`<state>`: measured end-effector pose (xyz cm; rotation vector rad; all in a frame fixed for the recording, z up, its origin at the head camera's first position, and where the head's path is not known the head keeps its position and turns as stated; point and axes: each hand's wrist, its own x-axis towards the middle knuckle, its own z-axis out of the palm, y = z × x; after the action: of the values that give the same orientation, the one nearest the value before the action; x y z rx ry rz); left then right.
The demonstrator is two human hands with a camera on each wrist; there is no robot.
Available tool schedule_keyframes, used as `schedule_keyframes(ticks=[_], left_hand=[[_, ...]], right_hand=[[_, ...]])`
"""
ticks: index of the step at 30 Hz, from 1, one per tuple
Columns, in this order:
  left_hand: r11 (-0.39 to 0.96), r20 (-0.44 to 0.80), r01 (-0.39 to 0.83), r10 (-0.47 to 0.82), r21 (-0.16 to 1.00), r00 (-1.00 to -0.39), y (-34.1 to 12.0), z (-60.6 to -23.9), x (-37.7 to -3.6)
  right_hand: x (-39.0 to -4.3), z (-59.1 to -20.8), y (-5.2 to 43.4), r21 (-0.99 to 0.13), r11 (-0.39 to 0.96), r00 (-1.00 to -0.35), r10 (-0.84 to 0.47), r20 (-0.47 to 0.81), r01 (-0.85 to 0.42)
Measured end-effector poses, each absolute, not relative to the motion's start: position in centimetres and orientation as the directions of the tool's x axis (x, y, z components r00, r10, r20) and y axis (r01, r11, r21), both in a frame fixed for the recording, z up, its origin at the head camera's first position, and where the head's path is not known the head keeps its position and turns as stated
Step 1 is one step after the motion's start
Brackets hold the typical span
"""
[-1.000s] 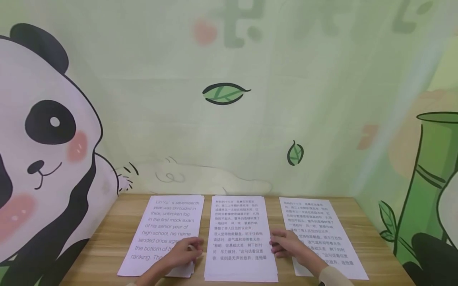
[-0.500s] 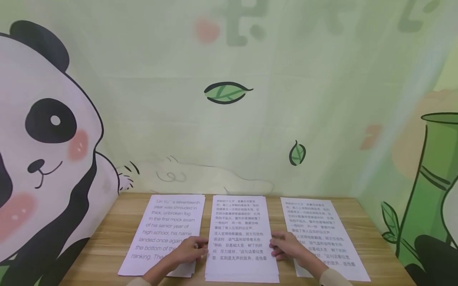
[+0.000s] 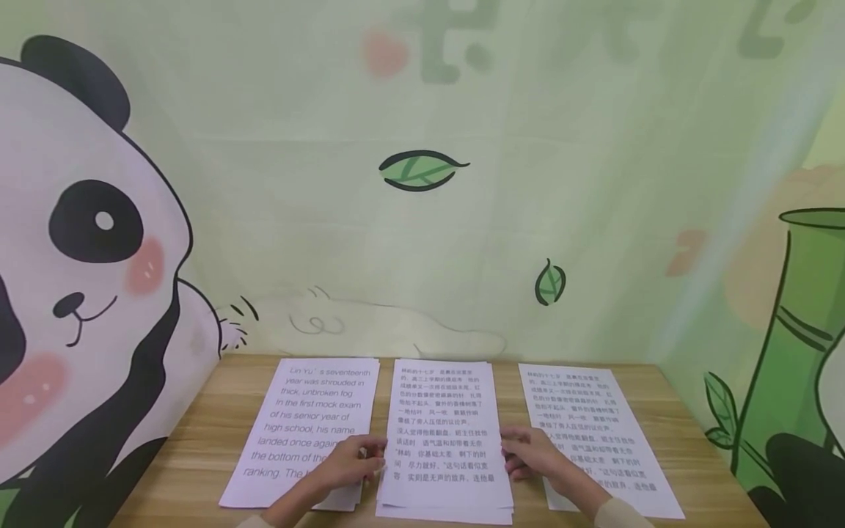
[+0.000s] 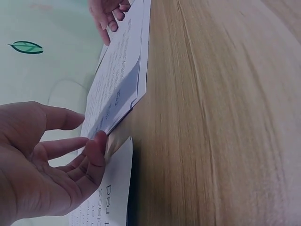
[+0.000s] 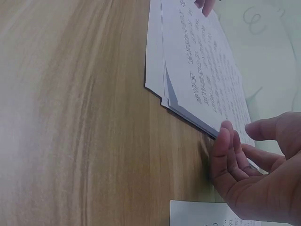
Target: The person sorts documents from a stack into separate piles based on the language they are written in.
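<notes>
Wood-grained table; middle paper stack white, printed, lower edges uneven.

The printed sheets are white with dark text, the tabletop brown wood-grain, the panda-patterned backdrop pale green.

head looks down; close wrist views share papers.

Wood-grained table, printed papers (3 places)
</notes>
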<state>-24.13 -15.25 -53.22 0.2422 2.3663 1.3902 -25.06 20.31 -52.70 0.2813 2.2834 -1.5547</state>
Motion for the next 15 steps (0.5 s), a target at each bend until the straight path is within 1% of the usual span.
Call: schedule_keyframes(ticks=[4,6,11,15], left_hand=[[0.444,-0.195,-0.035,0.32,0.895,-0.927,-15.0,-53.3,-23.9],[0.403,-0.19,-0.05,0.315,0.914,-0.93,-14.9,-53.4,-23.9],[0.287,-0.233,-0.144,0.308,0.947,-0.922,-14.6,-54.2,-24.1],[0.241,-0.275,-0.205,0.307,0.948,-0.911,-14.5,-54.7,-24.4]], right_hand=[[-25.1,-52.6,20.3,-0.846,0.377,-0.91,-0.019,-0.413,0.376],[-25.2,-52.6,20.3,-0.847,0.373,-0.91,-0.015,-0.414,0.379],[-25.2,-52.6,20.3,-0.88,0.299,-0.914,-0.055,-0.402,0.369],[-25.0,-52.7,20.3,-0.91,0.229,-0.919,-0.109,-0.378,0.347]])
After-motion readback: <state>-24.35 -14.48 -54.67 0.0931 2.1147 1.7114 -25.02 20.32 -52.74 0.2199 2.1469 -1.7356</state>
